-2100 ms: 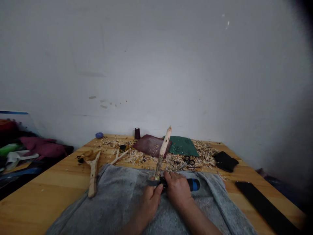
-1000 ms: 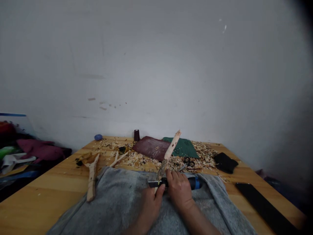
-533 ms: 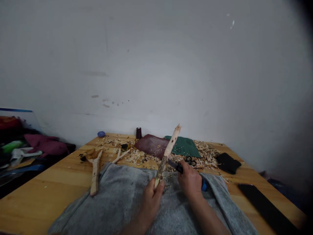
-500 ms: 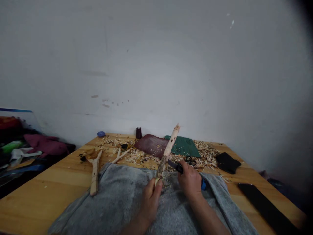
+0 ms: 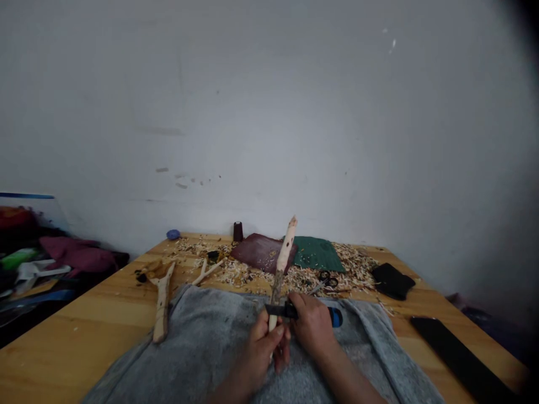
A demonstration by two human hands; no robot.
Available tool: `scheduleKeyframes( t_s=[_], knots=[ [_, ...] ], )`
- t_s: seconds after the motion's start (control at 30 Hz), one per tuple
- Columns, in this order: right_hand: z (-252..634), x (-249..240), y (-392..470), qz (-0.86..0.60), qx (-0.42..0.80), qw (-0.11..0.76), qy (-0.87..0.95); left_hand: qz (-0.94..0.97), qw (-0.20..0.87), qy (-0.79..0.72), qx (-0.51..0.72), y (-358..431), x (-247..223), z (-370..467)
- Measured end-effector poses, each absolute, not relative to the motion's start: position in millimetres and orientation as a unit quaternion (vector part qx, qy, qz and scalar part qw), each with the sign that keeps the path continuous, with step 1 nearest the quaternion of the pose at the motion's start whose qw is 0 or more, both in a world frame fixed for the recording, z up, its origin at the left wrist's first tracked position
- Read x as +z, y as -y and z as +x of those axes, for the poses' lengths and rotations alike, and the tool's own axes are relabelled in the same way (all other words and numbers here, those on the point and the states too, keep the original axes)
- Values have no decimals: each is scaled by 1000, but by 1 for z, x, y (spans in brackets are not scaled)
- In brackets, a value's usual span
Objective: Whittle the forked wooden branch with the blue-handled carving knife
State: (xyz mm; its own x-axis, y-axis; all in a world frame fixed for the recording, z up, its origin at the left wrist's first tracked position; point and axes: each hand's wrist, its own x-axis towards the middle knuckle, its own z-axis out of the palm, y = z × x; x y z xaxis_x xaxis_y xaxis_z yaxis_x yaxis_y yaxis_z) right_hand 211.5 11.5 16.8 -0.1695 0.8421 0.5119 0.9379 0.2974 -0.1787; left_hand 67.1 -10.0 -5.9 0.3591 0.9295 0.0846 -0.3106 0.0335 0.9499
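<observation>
A partly peeled stick [image 5: 286,252] stands nearly upright, pale at the top with darker bark lower down. Its lower end is in my left hand [image 5: 263,345], thumb laid across it. My right hand [image 5: 312,322] is closed round the handle of a knife [image 5: 275,310], whose dark blade lies across the stick just above my left fingers. The handle's blue end sticks out to the right of my right hand. Beneath both hands a grey cloth [image 5: 202,336] covers the table's front part.
Wood shavings [image 5: 357,264] cover the back of the wooden table [image 5: 54,348], around maroon [image 5: 256,251] and green sheets [image 5: 318,253]. Scissors [image 5: 328,279] lie behind my right hand. A forked wooden piece [image 5: 162,308] rests left; a black slab [image 5: 455,350] lies right.
The stick has turned more upright and shifted left. My right hand and the knife have moved left and down, bringing the blade across the stick near my left hand.
</observation>
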Motion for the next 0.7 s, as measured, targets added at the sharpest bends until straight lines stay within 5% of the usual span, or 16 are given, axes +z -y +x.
scheduleKeyframes(
  t_s=[0.7],
  knots=[
    [204,23,-6,-576,-117,149,795,551,558,-442,435,17,1,62]
  ],
)
